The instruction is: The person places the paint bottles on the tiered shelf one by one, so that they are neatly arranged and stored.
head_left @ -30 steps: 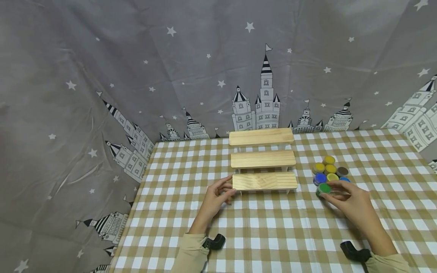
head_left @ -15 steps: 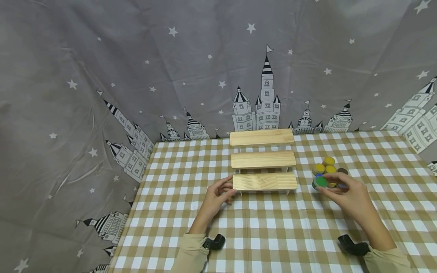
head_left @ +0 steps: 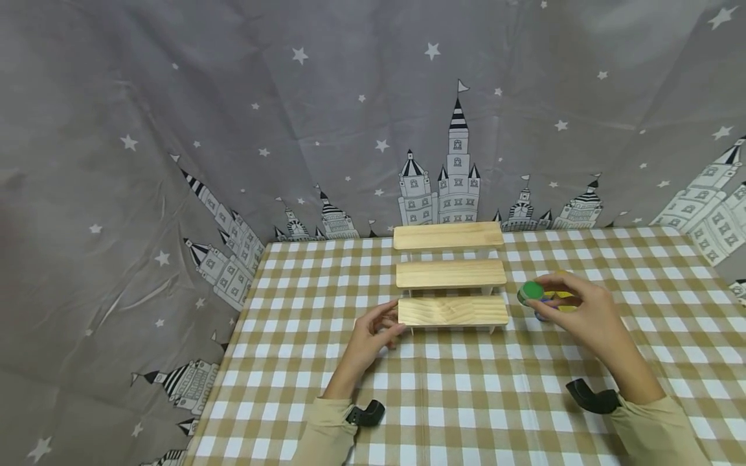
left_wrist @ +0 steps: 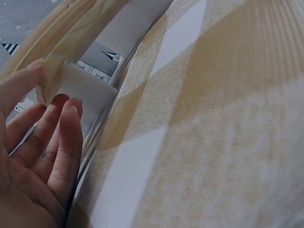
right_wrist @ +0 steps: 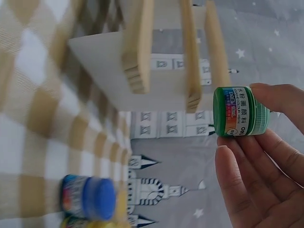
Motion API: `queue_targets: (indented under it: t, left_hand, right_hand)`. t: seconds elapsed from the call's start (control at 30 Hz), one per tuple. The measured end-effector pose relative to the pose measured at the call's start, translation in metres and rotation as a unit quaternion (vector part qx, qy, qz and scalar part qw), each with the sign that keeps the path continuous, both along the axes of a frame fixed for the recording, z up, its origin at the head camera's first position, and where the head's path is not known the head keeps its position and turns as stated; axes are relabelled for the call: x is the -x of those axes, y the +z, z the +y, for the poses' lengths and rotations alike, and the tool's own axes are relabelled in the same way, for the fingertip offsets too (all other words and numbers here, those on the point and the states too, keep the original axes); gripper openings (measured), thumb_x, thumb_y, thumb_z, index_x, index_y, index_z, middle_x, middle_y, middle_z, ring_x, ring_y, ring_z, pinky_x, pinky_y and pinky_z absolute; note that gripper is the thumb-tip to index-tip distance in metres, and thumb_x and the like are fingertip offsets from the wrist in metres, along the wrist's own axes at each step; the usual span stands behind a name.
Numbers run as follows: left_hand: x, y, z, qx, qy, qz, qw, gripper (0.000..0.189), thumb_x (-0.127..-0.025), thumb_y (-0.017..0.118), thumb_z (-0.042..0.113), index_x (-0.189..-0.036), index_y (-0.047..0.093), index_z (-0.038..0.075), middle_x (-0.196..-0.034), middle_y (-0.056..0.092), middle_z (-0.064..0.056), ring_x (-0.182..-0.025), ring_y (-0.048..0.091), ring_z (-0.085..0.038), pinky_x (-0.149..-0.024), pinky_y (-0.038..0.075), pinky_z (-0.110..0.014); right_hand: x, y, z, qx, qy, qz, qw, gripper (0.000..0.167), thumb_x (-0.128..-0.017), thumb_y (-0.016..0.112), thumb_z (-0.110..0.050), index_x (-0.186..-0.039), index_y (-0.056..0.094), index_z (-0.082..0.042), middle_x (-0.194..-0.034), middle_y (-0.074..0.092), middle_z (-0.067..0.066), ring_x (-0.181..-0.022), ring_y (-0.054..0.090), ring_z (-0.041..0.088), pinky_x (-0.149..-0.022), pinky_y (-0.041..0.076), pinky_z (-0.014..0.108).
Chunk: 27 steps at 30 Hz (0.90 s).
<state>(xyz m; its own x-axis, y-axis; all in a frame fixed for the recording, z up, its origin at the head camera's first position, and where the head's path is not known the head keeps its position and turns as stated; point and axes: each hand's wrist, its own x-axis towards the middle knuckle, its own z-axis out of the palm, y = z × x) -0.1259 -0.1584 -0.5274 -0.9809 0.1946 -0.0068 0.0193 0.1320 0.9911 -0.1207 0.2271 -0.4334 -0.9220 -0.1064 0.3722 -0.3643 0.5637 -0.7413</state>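
Note:
My right hand (head_left: 591, 314) pinches a small jar of green gouache paint (head_left: 531, 291) between thumb and fingers, raised above the table to the right of a wooden stand. In the right wrist view the label of this paint jar (right_wrist: 235, 111) is visible, and the jar lies tilted sideways there. The three-tier stand (head_left: 451, 312) has pale boards on white side supports. My left hand (head_left: 371, 333) grips the left end of its lowest board; in the left wrist view the fingers (left_wrist: 64, 142) curl at the board's end (left_wrist: 52, 76).
Behind my right hand sit other paint jars, including a blue one (right_wrist: 90, 197) and yellow ones (head_left: 565, 299), mostly hidden by the hand. A checked cloth (head_left: 460, 401) covers the table. A grey curtain (head_left: 326, 129) with castles and stars hangs behind.
My right hand has lifted the green paint jar from beside the other jars and carried it left and away from me, toward the stand. The left hand has stayed at the lowest board.

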Motion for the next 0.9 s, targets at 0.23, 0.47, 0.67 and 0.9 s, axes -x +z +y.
queue_targets:
  t: [0.23,0.47,0.67,0.9]
  left_hand:
    - [0.003,0.0,-0.002,-0.003,-0.011,0.015,0.9998,0.061,-0.092,0.078,0.008,-0.148,0.056,0.01,-0.117,0.068,-0.023,-0.086,0.067,-0.009,-0.06,0.06,-0.026]
    - [0.002,-0.001,-0.001,-0.001,-0.015,0.009,0.9998,0.063,-0.092,0.078,0.01,-0.15,0.054,0.008,-0.112,0.069,-0.025,-0.084,0.066,-0.01,-0.062,0.06,-0.025]
    - [0.001,-0.002,-0.001,-0.005,-0.017,0.012,0.9998,0.062,-0.092,0.078,0.009,-0.15,0.053,0.007,-0.112,0.07,-0.025,-0.084,0.066,-0.01,-0.061,0.06,-0.025]
    - [0.001,-0.001,0.001,0.002,-0.017,0.015,0.9997,0.063,-0.092,0.078,0.012,-0.15,0.054,0.01,-0.11,0.072,-0.023,-0.083,0.066,-0.011,-0.061,0.061,-0.026]
  right_hand:
    - [0.012,0.017,-0.012,-0.004,0.02,0.004,0.9998,0.034,-0.084,0.085,-0.003,-0.116,0.073,-0.001,-0.11,0.074,0.018,-0.088,0.062,-0.015,-0.075,0.056,0.006]
    - [0.024,0.031,-0.025,0.01,0.043,-0.005,0.999,0.035,-0.085,0.085,-0.007,-0.118,0.074,-0.004,-0.114,0.075,0.017,-0.085,0.067,-0.009,-0.076,0.058,0.009]
    - [0.036,0.044,-0.039,0.016,0.059,-0.003,0.9981,0.034,-0.086,0.085,-0.008,-0.118,0.074,-0.004,-0.115,0.075,0.017,-0.085,0.068,-0.007,-0.076,0.059,0.011]
    - [0.049,0.057,-0.058,0.018,0.064,-0.022,0.9975,0.034,-0.088,0.084,-0.018,-0.119,0.075,-0.006,-0.116,0.076,0.014,-0.092,0.067,-0.006,-0.078,0.059,0.011]
